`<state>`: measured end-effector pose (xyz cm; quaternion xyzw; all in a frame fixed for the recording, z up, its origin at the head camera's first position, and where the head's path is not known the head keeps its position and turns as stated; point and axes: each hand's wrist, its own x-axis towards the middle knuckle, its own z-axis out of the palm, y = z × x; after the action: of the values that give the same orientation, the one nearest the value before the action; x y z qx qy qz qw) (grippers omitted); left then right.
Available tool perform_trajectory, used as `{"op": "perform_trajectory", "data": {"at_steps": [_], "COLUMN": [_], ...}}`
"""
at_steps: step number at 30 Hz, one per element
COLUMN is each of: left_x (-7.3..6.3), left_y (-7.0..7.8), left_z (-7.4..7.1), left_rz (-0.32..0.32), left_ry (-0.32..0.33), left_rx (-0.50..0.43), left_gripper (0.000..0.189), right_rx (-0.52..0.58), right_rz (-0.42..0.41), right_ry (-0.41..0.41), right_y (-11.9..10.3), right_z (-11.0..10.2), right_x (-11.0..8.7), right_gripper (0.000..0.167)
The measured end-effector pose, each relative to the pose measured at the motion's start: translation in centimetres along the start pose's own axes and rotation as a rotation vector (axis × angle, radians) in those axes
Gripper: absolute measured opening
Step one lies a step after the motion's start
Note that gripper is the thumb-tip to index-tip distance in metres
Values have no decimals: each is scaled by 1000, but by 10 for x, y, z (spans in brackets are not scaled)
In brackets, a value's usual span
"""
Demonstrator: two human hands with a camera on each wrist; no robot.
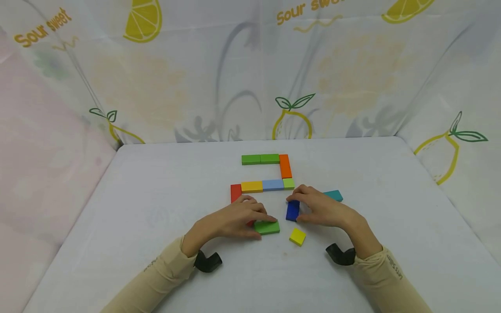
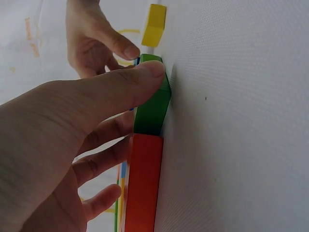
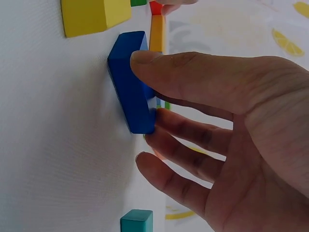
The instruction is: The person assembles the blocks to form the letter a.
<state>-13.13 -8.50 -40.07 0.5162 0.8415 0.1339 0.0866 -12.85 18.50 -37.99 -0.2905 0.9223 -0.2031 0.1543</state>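
Note:
My left hand (image 1: 236,219) pinches a green block (image 1: 268,228) between thumb and fingers, close to the tabletop. In the left wrist view, the end of a red block (image 2: 145,183) meets that green block. My right hand (image 1: 326,208) holds a dark blue block (image 1: 292,211) by its two ends, thumb at the near end and fingertips at the far end. A small yellow block (image 1: 297,237) lies just in front of the blue one. Beyond the left hand, a red block (image 1: 235,190) is partly hidden by the fingers.
Farther back, amber (image 1: 252,187), light blue (image 1: 272,185) and lime (image 1: 288,184) blocks form a row. From it an orange block (image 1: 285,166) runs back to two green blocks (image 1: 260,159). A teal block (image 1: 334,195) lies behind the right hand. Printed cloth (image 1: 250,87) hangs behind the white table (image 1: 176,174).

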Motion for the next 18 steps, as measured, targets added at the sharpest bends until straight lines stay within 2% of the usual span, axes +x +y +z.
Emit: {"op": "perform_trajectory", "data": {"at_steps": [6, 18], "left_x": [0, -1], "left_y": [0, 2], "left_z": [-1, -3], "left_rz": [4, -12], "left_ry": [2, -22], "left_rx": [15, -3], "left_gripper": [48, 48], "right_rx": [2, -39], "right_rz": [17, 67], "right_ry": [3, 82], "right_y": [-1, -6], "right_z": [0, 6], "right_x": [0, 1], "right_gripper": [45, 47]}}
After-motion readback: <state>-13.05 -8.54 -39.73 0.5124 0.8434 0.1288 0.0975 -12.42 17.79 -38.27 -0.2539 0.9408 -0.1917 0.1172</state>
